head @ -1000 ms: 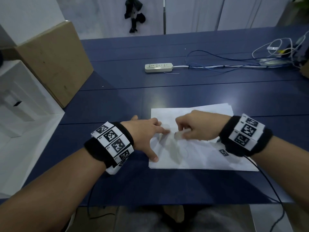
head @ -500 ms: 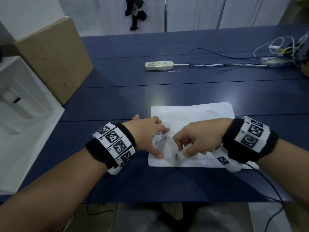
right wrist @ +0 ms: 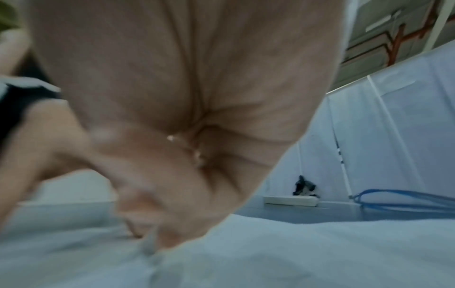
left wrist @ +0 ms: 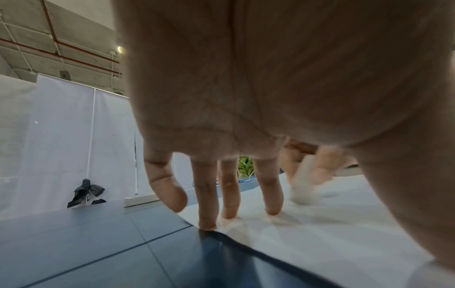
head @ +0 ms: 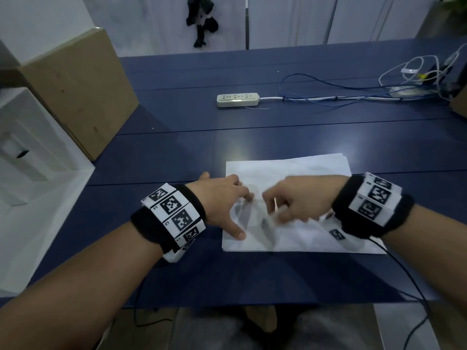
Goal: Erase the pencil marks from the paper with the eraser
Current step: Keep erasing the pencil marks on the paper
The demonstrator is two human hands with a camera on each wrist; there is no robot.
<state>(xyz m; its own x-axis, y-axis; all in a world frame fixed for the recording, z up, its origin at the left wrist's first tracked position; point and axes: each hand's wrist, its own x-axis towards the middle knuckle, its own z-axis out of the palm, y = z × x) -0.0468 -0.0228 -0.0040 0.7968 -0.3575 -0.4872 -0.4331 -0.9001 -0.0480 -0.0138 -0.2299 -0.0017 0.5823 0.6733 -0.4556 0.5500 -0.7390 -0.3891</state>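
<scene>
White paper (head: 298, 170) lies on the dark blue table (head: 177, 152), also seen in the left wrist view as paper (left wrist: 332, 233) and in the right wrist view as paper (right wrist: 295, 253). My left hand (head: 225, 203) presses its spread, straight fingers (left wrist: 206, 194) on the sheet's left edge. My right hand (head: 290, 203), blurred by motion, pinches a white eraser (left wrist: 301, 189) and holds its tip on the paper just right of the left hand. In the head view the eraser (head: 275, 208) is a pale blur. Pencil marks are too blurred to make out.
A white power strip (head: 237, 99) with blue and white cables (head: 353, 97) lies at the back of the table. A cardboard box (head: 75, 92) stands at the left, with a white box (head: 30, 173) beside it. A black cable (head: 409, 281) trails from my right wrist.
My right hand with the eraser swept toward me over the paper, then back up and slightly right. The left hand kept its place on the sheet's left edge.
</scene>
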